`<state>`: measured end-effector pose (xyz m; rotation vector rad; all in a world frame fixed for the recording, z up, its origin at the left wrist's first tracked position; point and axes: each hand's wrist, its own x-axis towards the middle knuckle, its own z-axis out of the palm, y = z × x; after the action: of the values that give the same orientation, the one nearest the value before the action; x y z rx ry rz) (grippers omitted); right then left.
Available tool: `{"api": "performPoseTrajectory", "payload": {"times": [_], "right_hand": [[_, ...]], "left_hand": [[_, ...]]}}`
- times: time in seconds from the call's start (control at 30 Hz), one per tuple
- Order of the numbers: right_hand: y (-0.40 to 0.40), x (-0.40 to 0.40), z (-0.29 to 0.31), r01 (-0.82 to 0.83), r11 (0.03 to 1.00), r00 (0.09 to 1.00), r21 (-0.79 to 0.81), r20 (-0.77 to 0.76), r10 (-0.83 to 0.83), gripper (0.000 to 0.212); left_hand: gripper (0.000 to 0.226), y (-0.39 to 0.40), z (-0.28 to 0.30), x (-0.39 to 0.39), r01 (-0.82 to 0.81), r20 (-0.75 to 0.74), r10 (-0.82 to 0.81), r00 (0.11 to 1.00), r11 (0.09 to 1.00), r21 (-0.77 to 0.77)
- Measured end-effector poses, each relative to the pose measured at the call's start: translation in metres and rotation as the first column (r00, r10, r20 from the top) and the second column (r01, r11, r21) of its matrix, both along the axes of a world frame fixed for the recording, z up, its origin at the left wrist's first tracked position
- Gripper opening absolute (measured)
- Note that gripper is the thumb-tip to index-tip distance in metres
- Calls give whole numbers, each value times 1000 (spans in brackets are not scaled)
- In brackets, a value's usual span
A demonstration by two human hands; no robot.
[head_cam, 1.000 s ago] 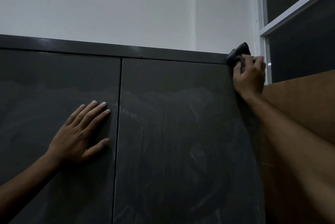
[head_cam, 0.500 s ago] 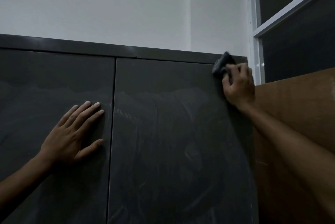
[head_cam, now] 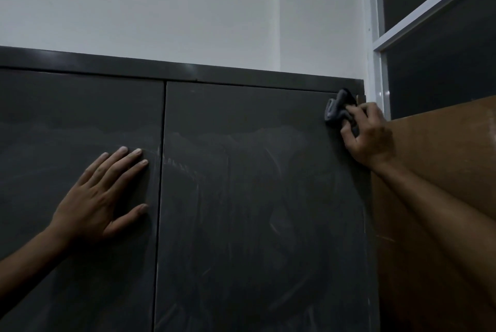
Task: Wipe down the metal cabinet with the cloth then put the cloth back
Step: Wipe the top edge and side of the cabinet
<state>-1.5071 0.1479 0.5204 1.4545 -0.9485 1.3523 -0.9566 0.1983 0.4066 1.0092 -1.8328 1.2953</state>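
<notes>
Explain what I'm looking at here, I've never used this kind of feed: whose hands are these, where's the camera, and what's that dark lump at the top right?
No machine here: a person works with bare hands, and the single camera sits on their head, looking forward at a dark metal cabinet with two doors. The left hand lies flat and open on the left door, near the seam between the doors. The right hand grips a bunched dark cloth pressed against the right door's upper right corner. Pale streaks on both doors look like wipe marks. A brown wooden panel stands right of the cabinet, with a white wall behind.
</notes>
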Motion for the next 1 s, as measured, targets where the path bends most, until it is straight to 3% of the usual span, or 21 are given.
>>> {"api": "performPoseTrajectory", "payload": {"times": [0.1,0.17,0.27,0.4,0.43,0.53,0.6,0.63,0.7,0.77,0.8,0.87,0.97,1.0], "right_hand": [[-2,-2,32,-66,998,947,-8,315,65,36],[-3,12,53,-76,997,918,-11,390,74,36],[-1,36,41,-107,994,961,-25,252,109,33],[-1,15,-12,-30,1000,992,5,-121,31,37],[0,6,-9,-33,999,996,9,-81,33,38],[-2,4,27,-70,998,953,-4,296,68,33],[-1,19,34,-81,997,935,-9,345,79,28],[-1,28,26,-88,996,957,-5,276,86,27],[2,36,-12,-75,997,997,14,-26,75,29],[4,26,-46,-22,1000,948,3,-318,22,32],[3,17,-50,8,1000,929,-12,-370,-12,32],[2,7,-36,19,1000,965,0,-260,-18,32],[1,26,-15,-40,999,993,16,113,38,31],[1,39,-19,-55,998,987,8,154,53,31]], "left_hand": [[85,0,0,-1,9,-7,-9,1000,1000,-5],[85,0,0,-1,9,-4,-9,1000,1000,-6],[85,1,0,-2,11,-9,-11,1000,1000,-5],[85,1,0,-2,20,-6,-20,1000,1000,-12],[85,1,0,-3,20,-7,-20,1000,1000,-15],[86,1,0,-4,16,-13,-16,1000,1000,-18],[86,2,0,-4,13,-13,-14,1000,1000,-17],[86,3,0,-4,14,-13,-14,1000,1000,-12],[86,3,0,-3,11,-12,-11,1000,1000,-7],[86,3,0,-3,3,-9,-3,1000,1000,4],[86,3,0,-4,0,-10,0,1000,1000,7],[86,3,0,-4,-6,-17,7,1000,1000,9],[86,5,0,-4,-10,-20,10,1000,1000,13],[86,5,0,-4,-10,-18,10,1000,1000,12]]}}
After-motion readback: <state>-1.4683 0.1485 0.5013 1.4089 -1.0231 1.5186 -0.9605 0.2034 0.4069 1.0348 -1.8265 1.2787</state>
